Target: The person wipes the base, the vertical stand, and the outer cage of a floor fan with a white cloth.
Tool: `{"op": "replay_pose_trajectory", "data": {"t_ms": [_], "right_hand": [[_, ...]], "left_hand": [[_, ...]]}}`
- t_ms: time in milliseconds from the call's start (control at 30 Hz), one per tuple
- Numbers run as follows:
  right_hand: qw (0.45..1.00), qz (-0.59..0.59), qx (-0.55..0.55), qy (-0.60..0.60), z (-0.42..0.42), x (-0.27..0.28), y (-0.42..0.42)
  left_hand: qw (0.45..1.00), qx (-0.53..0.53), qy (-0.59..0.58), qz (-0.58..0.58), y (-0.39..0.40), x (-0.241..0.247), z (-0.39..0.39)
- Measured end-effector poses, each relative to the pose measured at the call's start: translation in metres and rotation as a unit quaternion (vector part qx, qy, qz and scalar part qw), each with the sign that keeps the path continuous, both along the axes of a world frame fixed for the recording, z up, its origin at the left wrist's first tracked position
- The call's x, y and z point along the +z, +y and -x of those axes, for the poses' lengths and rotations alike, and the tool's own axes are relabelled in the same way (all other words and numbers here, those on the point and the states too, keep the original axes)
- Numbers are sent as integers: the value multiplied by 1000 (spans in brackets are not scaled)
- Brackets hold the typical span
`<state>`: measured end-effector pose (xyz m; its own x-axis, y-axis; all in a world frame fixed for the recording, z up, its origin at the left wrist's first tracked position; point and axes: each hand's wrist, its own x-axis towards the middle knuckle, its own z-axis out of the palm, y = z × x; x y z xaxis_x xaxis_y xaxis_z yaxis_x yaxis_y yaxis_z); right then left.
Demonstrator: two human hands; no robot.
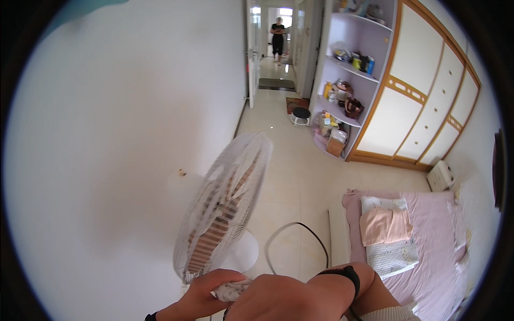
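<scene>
In the head view, my left hand (213, 287), with a dark band at its wrist, grips a crumpled whitish cloth (232, 289). My right hand (277, 299) is beside the cloth, its back towards me; its fingers are hidden, so I cannot tell its hold. A black band shows farther along that arm. Just beyond my left hand stands a white electric fan (225, 208), tilted in view. Its round wire guard seems wrapped in a thin mesh cover, with brownish stripes showing through. Part of the round white base (243, 254) rests on the floor.
A black cable (315, 236) loops over the tiled floor (277, 188). A white wall (120, 140) borders the left. To the right are a bed (433, 224) with folded bedding, a wardrobe (389, 120) and corner shelves (349, 70). Near the doorway sits a low stool (300, 114); a person (278, 36) stands beyond.
</scene>
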<state>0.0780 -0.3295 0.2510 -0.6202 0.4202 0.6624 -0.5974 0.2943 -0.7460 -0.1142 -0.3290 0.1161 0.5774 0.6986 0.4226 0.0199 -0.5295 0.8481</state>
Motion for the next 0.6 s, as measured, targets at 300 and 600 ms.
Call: {"op": "replay_pose_trajectory", "data": {"t_ms": [300,600], "right_hand": [[987,-48,117,-100,90,-23,31],[855,-327,-270,-298,118,-37,64]], "left_hand": [[965,83,-118,219,-52,-40,110],[763,249,-366,470,-31,-159,142]]}}
